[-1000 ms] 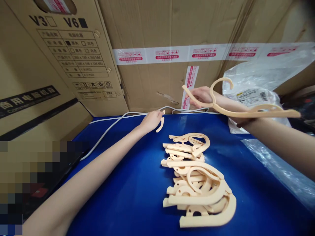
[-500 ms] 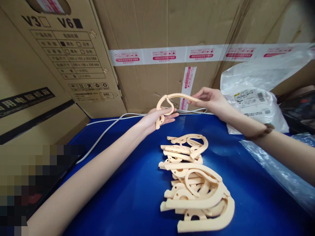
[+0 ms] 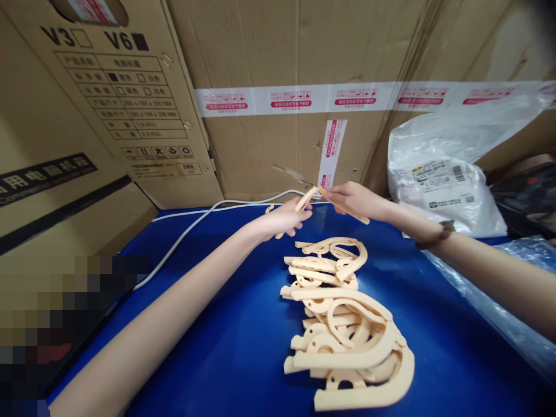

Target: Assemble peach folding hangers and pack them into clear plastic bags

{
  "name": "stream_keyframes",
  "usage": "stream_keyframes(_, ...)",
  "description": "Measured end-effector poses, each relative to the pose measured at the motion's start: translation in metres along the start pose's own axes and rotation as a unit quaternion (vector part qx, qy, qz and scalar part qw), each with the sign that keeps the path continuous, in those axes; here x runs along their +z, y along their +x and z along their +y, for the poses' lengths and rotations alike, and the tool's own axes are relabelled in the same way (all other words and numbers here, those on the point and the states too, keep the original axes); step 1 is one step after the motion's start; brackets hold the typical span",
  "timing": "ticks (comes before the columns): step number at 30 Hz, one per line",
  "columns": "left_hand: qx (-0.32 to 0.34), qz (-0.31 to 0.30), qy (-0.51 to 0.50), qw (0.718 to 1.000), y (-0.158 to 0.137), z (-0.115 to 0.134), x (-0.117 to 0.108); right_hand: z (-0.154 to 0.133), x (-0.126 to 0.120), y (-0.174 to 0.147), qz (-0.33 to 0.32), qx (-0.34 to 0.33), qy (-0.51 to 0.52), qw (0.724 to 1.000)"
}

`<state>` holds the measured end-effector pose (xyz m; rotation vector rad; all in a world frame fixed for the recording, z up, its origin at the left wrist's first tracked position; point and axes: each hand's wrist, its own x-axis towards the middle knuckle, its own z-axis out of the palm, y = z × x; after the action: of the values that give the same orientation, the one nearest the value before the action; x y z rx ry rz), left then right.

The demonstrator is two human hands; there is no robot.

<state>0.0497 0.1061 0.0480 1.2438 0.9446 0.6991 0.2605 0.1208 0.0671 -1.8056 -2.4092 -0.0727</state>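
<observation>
A beige plastic folding hanger (image 3: 306, 198) is held between my two hands above the far side of the blue surface. My left hand (image 3: 283, 220) is closed round its left part, with small ends showing past the fingers. My right hand (image 3: 358, 200) pinches the right arm of the hanger, which slants down to the right under the fingers. The two arms meet or nearly meet between the hands; whether they are joined there I cannot tell. Nearer to me lies a pile of folded beige hangers (image 3: 347, 360), with several more (image 3: 334, 246) stacked loosely behind.
Cardboard boxes (image 3: 260, 150) stand at the back and left (image 3: 130, 116). A white cable (image 3: 185, 246) runs along the back edge. White plastic packaging with a label (image 3: 460, 202) sits at the right, with clear wrap (image 3: 482, 307) in front of it.
The hanger's curved loop and raised right arm have turned and come down. My right hand has moved left and lower, closer to my left hand. The pile has not moved.
</observation>
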Motion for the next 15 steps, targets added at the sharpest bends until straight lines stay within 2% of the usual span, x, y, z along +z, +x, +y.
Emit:
stream_keyframes(2, -0.007, 0.050, 0.023, 0.998, 0.004, -0.007, -0.003, 0.014, 0.010, 0.007, -0.020, 0.038, 0.003, 0.999)
stream_keyframes(5, -0.010, 0.109, 0.019, 0.994, 0.013, -0.013, -0.003, 0.026, 0.028, 0.012, -0.002, 0.109, -0.015, 0.994)
stream_keyframes(7, -0.009, 0.137, 0.002, 0.991, 0.019, -0.013, 0.000, 0.025, 0.037, 0.012, 0.013, 0.130, -0.014, 0.991)
stream_keyframes(10, 0.007, 0.151, -0.021, 0.988, 0.025, -0.010, 0.005, 0.012, 0.037, 0.009, 0.048, 0.124, 0.021, 0.991)
stream_keyframes(12, 0.029, 0.149, -0.037, 0.988, 0.025, -0.007, 0.007, -0.001, 0.031, 0.006, 0.062, 0.097, 0.077, 0.990)
stream_keyframes(15, 0.066, 0.134, -0.049, 0.988, 0.021, -0.002, 0.009, -0.019, 0.020, 0.000, 0.040, 0.033, 0.199, 0.979)
